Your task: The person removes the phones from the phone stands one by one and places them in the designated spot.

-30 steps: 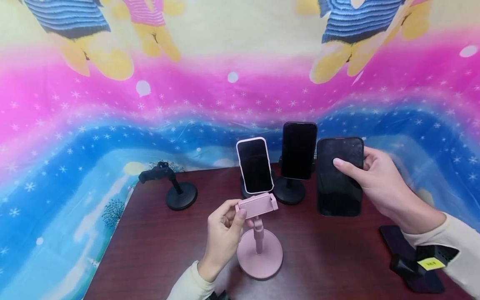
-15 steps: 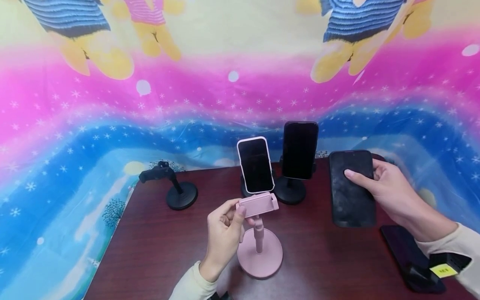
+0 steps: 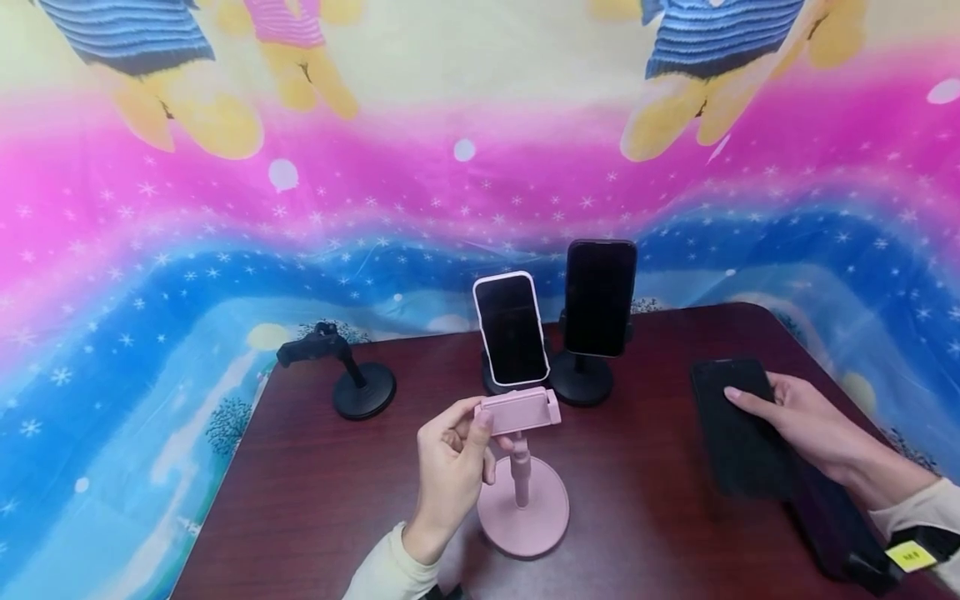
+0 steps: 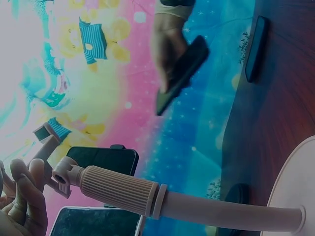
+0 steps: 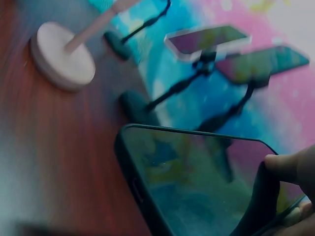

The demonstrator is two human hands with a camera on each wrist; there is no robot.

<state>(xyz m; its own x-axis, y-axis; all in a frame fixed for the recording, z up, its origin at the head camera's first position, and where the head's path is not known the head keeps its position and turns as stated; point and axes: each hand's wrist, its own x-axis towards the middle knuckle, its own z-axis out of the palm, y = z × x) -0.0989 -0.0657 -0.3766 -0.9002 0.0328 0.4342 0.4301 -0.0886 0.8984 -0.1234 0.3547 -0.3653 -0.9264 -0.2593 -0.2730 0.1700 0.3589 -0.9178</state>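
Note:
My left hand [image 3: 450, 475] pinches the left end of the pink phone stand's clamp [image 3: 519, 410], its thumb on the front. The clamp holds no phone. Below it, the stand's round base [image 3: 525, 529] rests on the table, and the left wrist view shows its ribbed neck [image 4: 118, 189] close up. Off to the right, my right hand [image 3: 817, 429] grips a black phone [image 3: 735, 433] at its right edge, thumb across the screen. That phone is tilted and slightly blurred over the table's right side. In the right wrist view the screen [image 5: 192, 182] reflects the backdrop.
A white-edged phone [image 3: 512, 329] and a taller black phone [image 3: 600, 298] stand in black holders at the back. A black phone stand [image 3: 363, 390] is at the left. Another dark phone [image 3: 832, 521] lies on the right of the wooden table [image 3: 315, 500], partly hidden.
My right hand has carried the black phone right and down, away from the upright phones and toward the dark phone lying at the right. My left hand keeps its hold on the pink clamp.

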